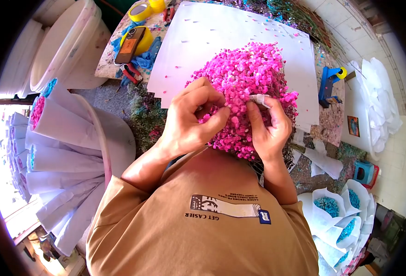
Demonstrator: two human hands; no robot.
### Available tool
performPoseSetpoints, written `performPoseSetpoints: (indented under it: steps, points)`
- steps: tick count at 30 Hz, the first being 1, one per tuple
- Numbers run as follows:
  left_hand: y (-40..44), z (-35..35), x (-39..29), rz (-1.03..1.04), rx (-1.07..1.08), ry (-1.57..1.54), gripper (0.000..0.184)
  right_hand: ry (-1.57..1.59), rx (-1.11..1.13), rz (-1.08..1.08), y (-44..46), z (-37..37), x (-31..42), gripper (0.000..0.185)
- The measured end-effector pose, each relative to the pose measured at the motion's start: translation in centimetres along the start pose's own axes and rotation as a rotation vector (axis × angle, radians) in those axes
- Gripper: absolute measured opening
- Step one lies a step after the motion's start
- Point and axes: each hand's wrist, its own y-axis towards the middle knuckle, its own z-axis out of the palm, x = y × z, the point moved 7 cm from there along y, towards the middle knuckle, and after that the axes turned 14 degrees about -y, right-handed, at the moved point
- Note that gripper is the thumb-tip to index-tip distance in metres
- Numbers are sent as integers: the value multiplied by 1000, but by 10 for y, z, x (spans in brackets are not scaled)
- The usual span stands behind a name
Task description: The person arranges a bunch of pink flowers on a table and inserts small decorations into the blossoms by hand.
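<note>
A dense bunch of bright pink baby's breath is in front of my chest, over a large white paper sheet. My left hand is at its left side, thumb and fingertips closed in a pinch among the blossoms. On the right side my right hand pinches at the blossoms too, with a whitish wrap round one fingertip. The fingertips of both hands are a short way apart. The lower stems are mostly hidden behind my hands and shirt.
Paper-wrapped bunches fill a bucket at left; blue-flowered wrapped bunches stand at lower right. A phone, tape roll and red-handled pliers lie upper left. A blue tape dispenser stands right. Loose petals dot the sheet.
</note>
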Motion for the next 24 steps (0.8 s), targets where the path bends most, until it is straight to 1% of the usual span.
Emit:
performPoseSetpoints:
  steps: [1,2,4,5,6,8,9,11,12,14,15,16,18,20,21,23,24]
  points:
    - [-3,-2,1,16,-24,-51,8,49,19,104,-1,1,-7,16]
    - [-5,-8,6,51,-80,-269,9,48,17,106,-1,1,-7,16]
    - [-3,-20,14,48,-168,-554,9,176,-6,154,0,0,-9,14]
    - [-1,-23,17,-30,-134,-801,9,225,14,209,-2,1,-11,14]
    - [4,-20,20,-87,-37,-1127,10,225,14,209,-3,2,-13,14]
    - [5,-17,16,-167,-43,-1129,13,347,-1,267,-4,5,-21,14]
    - [5,-16,14,-165,-43,-1128,13,348,-1,265,-5,6,-23,14]
    - [3,-7,14,-268,50,-958,15,476,26,333,-8,10,-29,14]
    - [4,-5,17,-294,108,-880,14,475,25,334,-8,9,-28,14]
    - [7,-1,12,-212,49,-441,12,441,20,329,-7,8,-24,14]
    - [9,3,9,-234,33,-302,11,440,21,328,-7,8,-23,14]
    - [12,7,7,-233,32,-303,11,426,18,332,-8,8,-23,14]
    - [20,16,-18,104,103,177,15,411,17,333,-9,8,-22,14]
    - [19,18,-11,92,71,231,15,336,38,294,-9,8,-19,14]
    - [18,17,-10,127,77,243,13,336,39,290,-10,9,-20,14]
    - [16,12,-8,162,86,256,11,231,4,125,-11,6,-14,14]
    - [13,4,-3,80,53,49,9,231,4,127,-11,4,-11,14]
